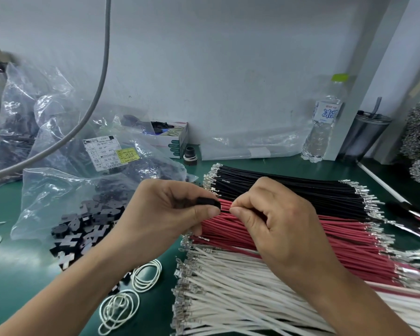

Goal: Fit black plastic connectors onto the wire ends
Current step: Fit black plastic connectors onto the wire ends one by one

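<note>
Green bench (20, 267): left hand (165, 212) pinches black connector (207, 202); right hand (274, 219) pinches a wire (red) (224, 206).

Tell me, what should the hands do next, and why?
Probably push the red wire into the black connector. The left hand pinches the connector, the right hand pinches the wire, and the wire's tip sits right at the connector's opening.

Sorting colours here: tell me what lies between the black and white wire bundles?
The red wires lie between the black wires and white wires, per the head view.
</note>
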Demonstrator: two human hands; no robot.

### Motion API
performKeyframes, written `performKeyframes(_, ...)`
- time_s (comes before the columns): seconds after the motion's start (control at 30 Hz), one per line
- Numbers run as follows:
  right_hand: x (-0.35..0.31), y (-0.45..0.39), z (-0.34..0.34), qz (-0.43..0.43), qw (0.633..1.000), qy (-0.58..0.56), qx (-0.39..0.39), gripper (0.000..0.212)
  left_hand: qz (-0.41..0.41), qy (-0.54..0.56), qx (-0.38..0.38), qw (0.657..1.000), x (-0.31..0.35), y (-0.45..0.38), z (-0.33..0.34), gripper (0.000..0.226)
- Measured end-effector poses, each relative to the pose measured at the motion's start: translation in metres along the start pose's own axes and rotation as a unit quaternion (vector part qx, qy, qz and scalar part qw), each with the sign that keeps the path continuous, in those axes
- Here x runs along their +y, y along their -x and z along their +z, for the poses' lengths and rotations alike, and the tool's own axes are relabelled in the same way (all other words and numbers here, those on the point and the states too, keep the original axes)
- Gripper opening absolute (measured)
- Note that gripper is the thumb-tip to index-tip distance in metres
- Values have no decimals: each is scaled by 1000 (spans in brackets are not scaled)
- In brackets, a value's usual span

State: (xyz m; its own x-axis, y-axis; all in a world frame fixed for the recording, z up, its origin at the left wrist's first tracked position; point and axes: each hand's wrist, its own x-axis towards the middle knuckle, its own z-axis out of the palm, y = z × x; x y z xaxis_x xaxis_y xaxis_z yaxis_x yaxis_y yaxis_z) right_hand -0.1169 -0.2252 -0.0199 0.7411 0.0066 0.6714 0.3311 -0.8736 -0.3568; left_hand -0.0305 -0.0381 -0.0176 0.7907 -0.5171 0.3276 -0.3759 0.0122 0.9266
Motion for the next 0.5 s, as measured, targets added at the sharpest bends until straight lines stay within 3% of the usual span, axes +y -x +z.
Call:
performKeyframes(0.37, -3, 2, 0, 18, 998, -60, -8, 16, -3, 38, -16, 999, 2, 2, 1, 23)
performKeyframes(0.5, -2, -3, -9, 13, 1000, -13, -23, 19, 11, 14, -18, 1000, 2, 1, 0, 20)
